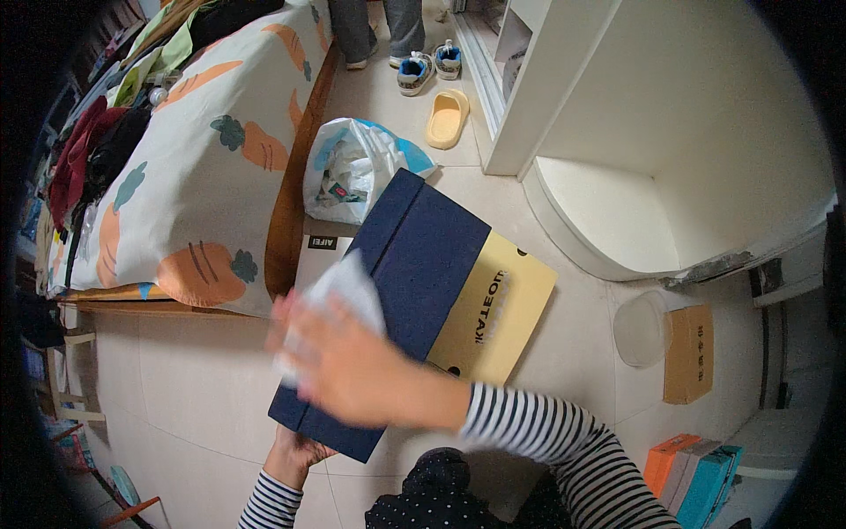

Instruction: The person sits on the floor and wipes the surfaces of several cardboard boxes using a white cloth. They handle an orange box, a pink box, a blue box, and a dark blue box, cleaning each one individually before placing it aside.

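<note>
A dark navy box (429,251), probably a cardboard shoe box, is held at a slant in front of me. My left hand (303,451) supports it from below at its near end, with most of the fingers hidden underneath. Across the box reaches my right hand (363,377), blurred by motion, gripping a white cloth or tissue (350,284). The cloth overlaps the left long side of the box; whether it presses on the surface is hard to tell. Beyond the navy box, partly covered by it, lies a pale yellow box (512,284) with black lettering.
An open plastic bag (337,198) of crumpled waste stands beside the bed (192,192). Another person's legs (404,30), sneakers (415,71) and a yellow clog (447,119) are farther off. At right are a curved white shelf (601,218), a clear tub (640,329) and a small carton (687,354).
</note>
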A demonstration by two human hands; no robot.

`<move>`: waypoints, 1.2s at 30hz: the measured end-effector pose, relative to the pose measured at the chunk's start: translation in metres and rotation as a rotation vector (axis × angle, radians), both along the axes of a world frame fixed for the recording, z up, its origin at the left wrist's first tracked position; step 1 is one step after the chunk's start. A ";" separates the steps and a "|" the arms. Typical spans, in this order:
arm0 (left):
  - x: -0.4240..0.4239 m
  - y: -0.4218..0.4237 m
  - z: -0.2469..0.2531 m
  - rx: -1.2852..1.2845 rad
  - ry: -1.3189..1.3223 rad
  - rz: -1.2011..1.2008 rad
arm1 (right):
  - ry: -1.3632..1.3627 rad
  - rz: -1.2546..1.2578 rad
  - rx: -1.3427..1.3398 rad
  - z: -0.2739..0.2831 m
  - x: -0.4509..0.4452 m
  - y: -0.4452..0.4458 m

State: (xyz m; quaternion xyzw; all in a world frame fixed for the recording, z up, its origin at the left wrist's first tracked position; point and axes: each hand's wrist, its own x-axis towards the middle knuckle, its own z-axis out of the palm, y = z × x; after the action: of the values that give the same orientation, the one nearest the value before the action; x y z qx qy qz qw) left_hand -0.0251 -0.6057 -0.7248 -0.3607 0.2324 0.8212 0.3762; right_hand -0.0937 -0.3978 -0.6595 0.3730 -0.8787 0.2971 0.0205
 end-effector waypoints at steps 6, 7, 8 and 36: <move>0.010 -0.009 -0.001 -0.019 0.031 0.003 | -0.001 0.285 -0.104 -0.003 0.006 0.013; -0.003 -0.006 -0.002 0.062 -0.093 0.018 | -0.012 0.243 -0.028 0.003 -0.018 0.030; -0.007 -0.004 0.007 -0.048 -0.094 -0.033 | 0.085 0.090 0.082 0.002 -0.043 0.049; 0.003 0.021 0.025 -0.215 0.131 -0.363 | -0.370 -1.233 -0.598 -0.115 -0.040 0.204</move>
State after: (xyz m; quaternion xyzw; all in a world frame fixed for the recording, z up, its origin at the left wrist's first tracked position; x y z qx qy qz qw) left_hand -0.0220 -0.5850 -0.6999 -0.2971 0.4037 0.7322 0.4611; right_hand -0.1342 -0.1935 -0.7744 -0.2706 -0.7997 0.5182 0.1370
